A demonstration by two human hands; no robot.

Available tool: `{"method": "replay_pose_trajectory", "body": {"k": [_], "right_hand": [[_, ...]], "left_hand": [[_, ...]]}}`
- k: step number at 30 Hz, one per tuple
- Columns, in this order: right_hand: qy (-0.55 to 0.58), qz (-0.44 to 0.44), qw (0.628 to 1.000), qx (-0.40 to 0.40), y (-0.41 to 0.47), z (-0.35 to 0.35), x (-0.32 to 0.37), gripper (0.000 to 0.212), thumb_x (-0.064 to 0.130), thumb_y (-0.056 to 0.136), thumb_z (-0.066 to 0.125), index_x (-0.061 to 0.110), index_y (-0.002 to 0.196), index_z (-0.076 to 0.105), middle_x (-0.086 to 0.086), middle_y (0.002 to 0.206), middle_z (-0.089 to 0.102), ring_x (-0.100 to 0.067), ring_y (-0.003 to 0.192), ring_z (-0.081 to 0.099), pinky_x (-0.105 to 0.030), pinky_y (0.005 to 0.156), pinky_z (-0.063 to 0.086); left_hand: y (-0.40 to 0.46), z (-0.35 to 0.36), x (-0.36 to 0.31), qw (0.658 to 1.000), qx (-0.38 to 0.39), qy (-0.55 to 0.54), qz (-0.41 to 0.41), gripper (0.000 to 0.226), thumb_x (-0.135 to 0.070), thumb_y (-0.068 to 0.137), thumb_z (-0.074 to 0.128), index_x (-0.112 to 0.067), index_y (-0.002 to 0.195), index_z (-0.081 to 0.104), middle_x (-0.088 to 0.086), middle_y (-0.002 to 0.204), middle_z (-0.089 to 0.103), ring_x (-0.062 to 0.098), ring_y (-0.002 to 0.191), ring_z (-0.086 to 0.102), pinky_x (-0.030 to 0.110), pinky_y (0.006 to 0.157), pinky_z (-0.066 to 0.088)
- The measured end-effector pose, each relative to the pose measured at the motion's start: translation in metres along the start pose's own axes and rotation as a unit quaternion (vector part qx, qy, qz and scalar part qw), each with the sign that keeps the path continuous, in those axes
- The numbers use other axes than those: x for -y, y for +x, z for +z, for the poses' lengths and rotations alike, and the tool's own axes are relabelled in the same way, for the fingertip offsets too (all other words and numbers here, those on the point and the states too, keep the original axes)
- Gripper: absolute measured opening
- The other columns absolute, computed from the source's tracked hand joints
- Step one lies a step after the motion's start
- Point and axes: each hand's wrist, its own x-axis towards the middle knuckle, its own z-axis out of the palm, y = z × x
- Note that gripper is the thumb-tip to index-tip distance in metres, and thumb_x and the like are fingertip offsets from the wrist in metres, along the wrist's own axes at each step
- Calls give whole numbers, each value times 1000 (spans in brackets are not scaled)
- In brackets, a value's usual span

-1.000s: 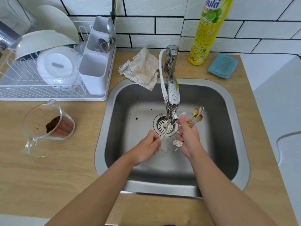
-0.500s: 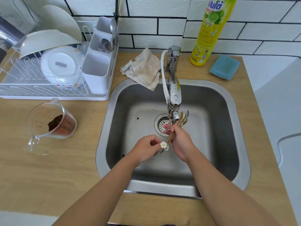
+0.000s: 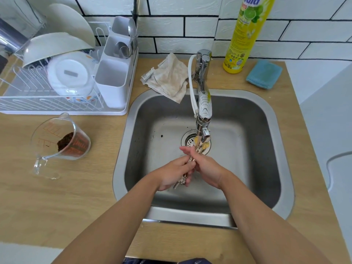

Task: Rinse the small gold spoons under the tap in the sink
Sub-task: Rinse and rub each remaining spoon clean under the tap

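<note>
Both forearms come in over the near rim of the sink (image 3: 122,159) and meet above the basin, just in front of the drain (image 3: 187,141). Left hand (image 3: 171,174) has its fingers curled round the handle end of the small gold spoons (image 3: 198,145), white flower-shaped handle tips poking out under the palm. Right hand (image 3: 204,166) is pressed against the same bundle from the other side, thumb and fingers wrapped on the stems, index finger stretched out toward the drain. Spoon bowls stick out past the fingers, right under the tap (image 3: 203,109) outlet and over the drain; can't tell from this frame if water is running. Dark specks on the basin floor left of the drain. Left of the sink on the wooden counter: glass measuring jug (image 3: 61,141) tipped on its side with brown grounds in it. Behind that, a white dish rack (image 3: 62,111) with bowls, plates and a cutlery caddy. Behind the sink: crumpled beige cloth (image 3: 169,79) draped over the back rim, yellow dish soap bottle (image 3: 242,35) by the tiled wall, blue sponge cloth (image 3: 263,74) to its right.
</note>
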Motion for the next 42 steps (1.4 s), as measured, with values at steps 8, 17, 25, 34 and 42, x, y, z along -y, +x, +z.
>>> {"method": "replay_pose_trajectory", "body": {"k": [8, 17, 25, 34, 42], "right_hand": [[7, -88, 985, -148, -5, -11, 5, 14, 8, 89, 78, 12, 102, 72, -2, 87, 80, -10, 78, 76, -10, 56, 48], [85, -57, 991, -87, -1, -7, 8, 39, 16, 99, 68, 18, 135, 55, -6, 126, 73, -17, 115, 72, -29, 82, 54], [34, -93, 987, -127, 1, -19, 4, 18, 9, 95, 71, 20, 108, 75, 3, 101, 81, -10, 93, 76, -22, 77, 50], [-84, -121, 969, -195, 8, -19, -6, 16, 22, 101, 65, 22, 91, 77, 2, 77, 77, -9, 72, 74, -27, 74, 58], [-60, -121, 971, -199, 8, -16, -3, 14, 27, 101, 64, 27, 114, 71, 4, 111, 72, -11, 94, 76, -25, 76, 57]], "left_hand": [[-13, -12, 17, 996, -38, -37, -73, 17, -18, 106, 45, -10, 92, 53, 4, 73, 58, 13, 57, 55, 29, 58, 51], [-13, -21, 17, 989, -104, -22, -99, 18, -30, 105, 42, -17, 94, 49, -5, 66, 57, 9, 53, 48, 25, 52, 45], [-14, -20, 16, 989, -89, -62, -101, 23, -35, 105, 42, -16, 93, 48, -7, 62, 48, 9, 49, 42, 24, 47, 41], [-13, -16, 19, 991, -93, -22, -92, 23, -31, 105, 44, -10, 102, 54, 2, 73, 65, 16, 52, 58, 37, 60, 57], [-13, -15, 19, 992, -86, 21, -87, 19, -31, 104, 45, -14, 106, 55, -4, 68, 61, 10, 52, 53, 29, 60, 55]]}}
